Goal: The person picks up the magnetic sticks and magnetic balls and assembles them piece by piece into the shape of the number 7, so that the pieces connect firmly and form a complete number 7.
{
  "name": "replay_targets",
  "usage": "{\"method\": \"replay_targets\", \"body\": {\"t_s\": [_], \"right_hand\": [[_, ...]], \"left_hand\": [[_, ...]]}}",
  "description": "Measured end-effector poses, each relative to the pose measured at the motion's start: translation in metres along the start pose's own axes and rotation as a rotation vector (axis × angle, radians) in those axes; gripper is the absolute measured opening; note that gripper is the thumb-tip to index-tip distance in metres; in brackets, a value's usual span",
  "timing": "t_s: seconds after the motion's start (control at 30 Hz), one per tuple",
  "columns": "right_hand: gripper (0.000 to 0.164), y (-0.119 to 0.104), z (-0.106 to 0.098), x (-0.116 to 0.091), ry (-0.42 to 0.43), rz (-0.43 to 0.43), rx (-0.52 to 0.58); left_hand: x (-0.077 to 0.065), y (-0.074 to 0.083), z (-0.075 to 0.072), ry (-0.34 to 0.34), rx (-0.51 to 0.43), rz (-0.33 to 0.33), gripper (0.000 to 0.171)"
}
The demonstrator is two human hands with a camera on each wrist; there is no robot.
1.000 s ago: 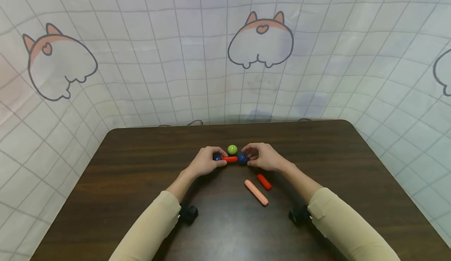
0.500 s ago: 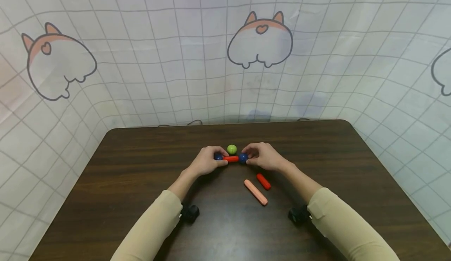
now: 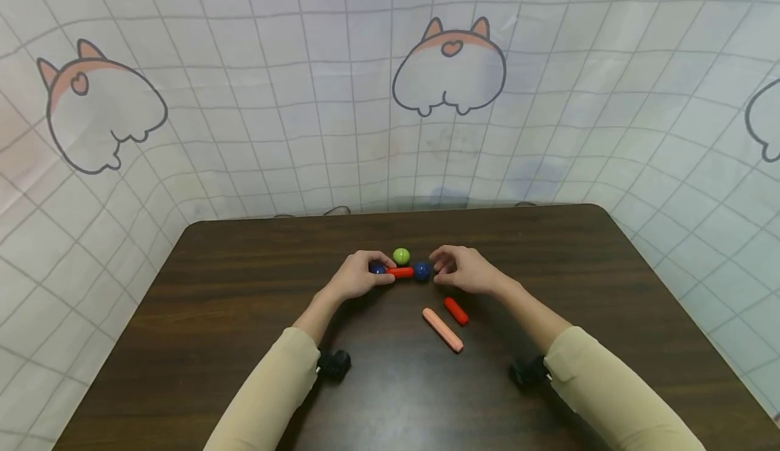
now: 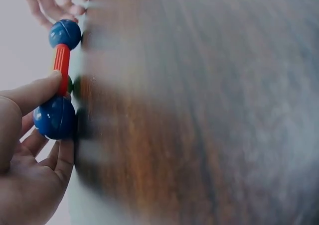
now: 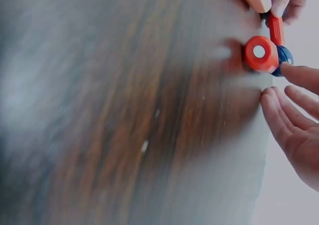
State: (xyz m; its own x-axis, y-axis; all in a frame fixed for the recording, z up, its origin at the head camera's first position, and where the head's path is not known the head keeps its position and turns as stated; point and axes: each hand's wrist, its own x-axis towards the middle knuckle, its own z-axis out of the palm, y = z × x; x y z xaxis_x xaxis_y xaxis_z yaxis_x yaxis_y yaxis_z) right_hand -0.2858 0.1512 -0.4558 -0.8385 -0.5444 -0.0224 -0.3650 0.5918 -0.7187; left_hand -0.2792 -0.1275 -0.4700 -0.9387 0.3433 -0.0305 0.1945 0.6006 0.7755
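A red ridged rod (image 3: 400,272) lies between two blue balls, joined to them in a row at the far part of the table. My left hand (image 3: 359,277) grips the left end, its thumb over the rod beside the left blue ball (image 4: 56,118) and its fingers behind. Just right of the other blue ball (image 3: 421,271) is my right hand (image 3: 469,271), fingers loosely bent and holding nothing. Its thumb overlaps that ball's edge in the right wrist view. A green ball (image 3: 401,256) sits close behind the rod, partly hidden in the left wrist view.
Nearer the person lie a short red rod (image 3: 456,311), with a silvery disc on its end in the right wrist view, and a longer peach rod (image 3: 443,330). The dark wooden table (image 3: 244,302) ends at a white gridded curtain (image 3: 292,133).
My right hand has drawn back slightly to the right, off the right blue ball. My left hand keeps its grip, and the rod with balls has shifted a little right.
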Motion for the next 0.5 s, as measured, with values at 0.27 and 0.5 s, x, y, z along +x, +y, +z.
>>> {"method": "replay_targets", "body": {"t_s": [0.27, 0.5], "right_hand": [[0.028, 0.001, -0.005, -0.017, -0.054, 0.007, 0.008], [0.026, -0.002, -0.01, -0.027, -0.128, 0.029, 0.037]], "left_hand": [[0.0, -0.001, 0.0, -0.001, -0.016, -0.017, 0.017], [0.0, 0.001, -0.001, -0.006, -0.034, -0.034, 0.016]]}}
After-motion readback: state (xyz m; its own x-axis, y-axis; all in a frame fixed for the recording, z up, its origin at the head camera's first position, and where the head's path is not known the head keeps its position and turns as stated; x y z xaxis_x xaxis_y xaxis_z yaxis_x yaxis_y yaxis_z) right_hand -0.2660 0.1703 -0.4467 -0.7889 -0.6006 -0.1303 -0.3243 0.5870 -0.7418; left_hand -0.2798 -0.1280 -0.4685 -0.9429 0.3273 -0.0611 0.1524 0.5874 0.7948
